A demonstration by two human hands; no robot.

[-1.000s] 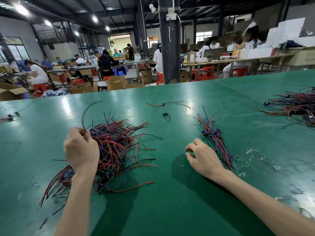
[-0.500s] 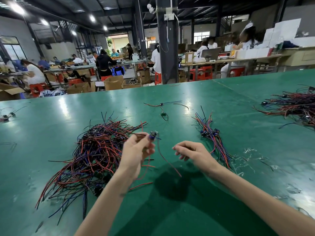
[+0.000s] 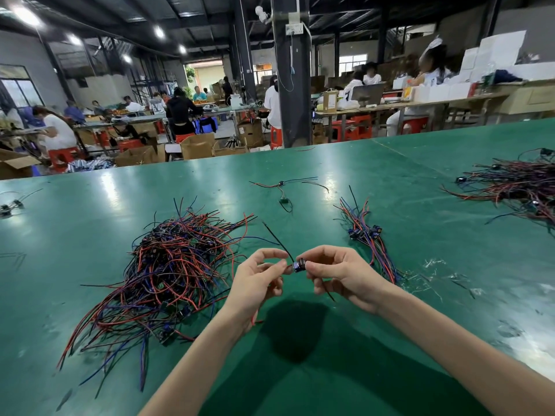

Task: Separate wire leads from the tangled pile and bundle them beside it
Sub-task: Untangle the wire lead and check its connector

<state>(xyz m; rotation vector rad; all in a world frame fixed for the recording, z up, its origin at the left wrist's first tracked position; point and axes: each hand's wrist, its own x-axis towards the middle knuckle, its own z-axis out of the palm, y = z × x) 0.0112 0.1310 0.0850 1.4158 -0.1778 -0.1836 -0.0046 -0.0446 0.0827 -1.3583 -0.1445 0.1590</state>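
Observation:
A tangled pile of red, blue and black wire leads lies on the green table at centre left. To its right a small bundle of leads lies straight, its blue connectors side by side. Between them, above the table, both hands hold one wire lead. My left hand pinches it just left of its small blue component. My right hand pinches that component. One black wire of the lead rises to the upper left, and another hangs below my right hand.
A loose lead lies farther back at centre. Another big heap of leads sits at the far right, and small parts at the far left edge. Clear plastic scraps lie right of the bundle. The green table ends at workbenches with seated people.
My left hand left the pile with one lead and carried it right. My right hand rose from the table beside the bundle and took hold of the lead's blue component.

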